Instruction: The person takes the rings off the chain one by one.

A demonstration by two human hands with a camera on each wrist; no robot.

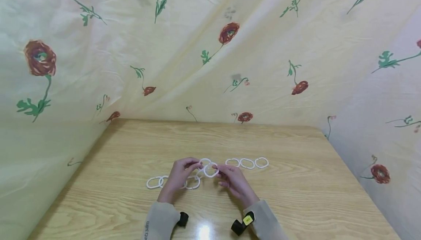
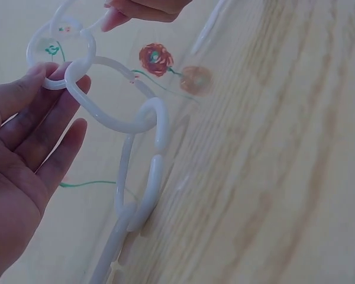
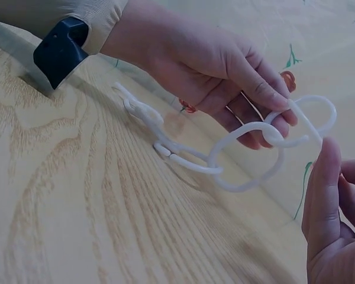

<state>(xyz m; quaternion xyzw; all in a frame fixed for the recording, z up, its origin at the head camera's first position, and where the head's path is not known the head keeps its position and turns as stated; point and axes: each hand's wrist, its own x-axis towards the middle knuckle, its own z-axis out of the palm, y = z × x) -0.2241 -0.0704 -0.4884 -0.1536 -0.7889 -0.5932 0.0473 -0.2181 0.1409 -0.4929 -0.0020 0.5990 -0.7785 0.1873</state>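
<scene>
My left hand (image 1: pixel 182 172) pinches a white plastic chain link (image 2: pixel 31 50) between thumb and fingers. From it more joined links run down to the table as a chain (image 1: pixel 154 188), partly hidden behind the left hand and wrist in the head view. My right hand (image 1: pixel 235 181) pinches another white link (image 1: pixel 211 176) at its edge, thumb against fingers. The two held links overlap, raised over the table between the hands. In the right wrist view, the left thumb sits right beside the right hand's link (image 3: pixel 307 123).
Three separate white links lie in a row on the wooden table (image 1: pixel 296 196), beyond the right hand; the rightmost link (image 1: pixel 268 163) is farthest out. A flower-printed cloth (image 1: pixel 184 50) hangs behind the table and along both sides. Black cameras (image 1: pixel 182 219) sit at both wrists.
</scene>
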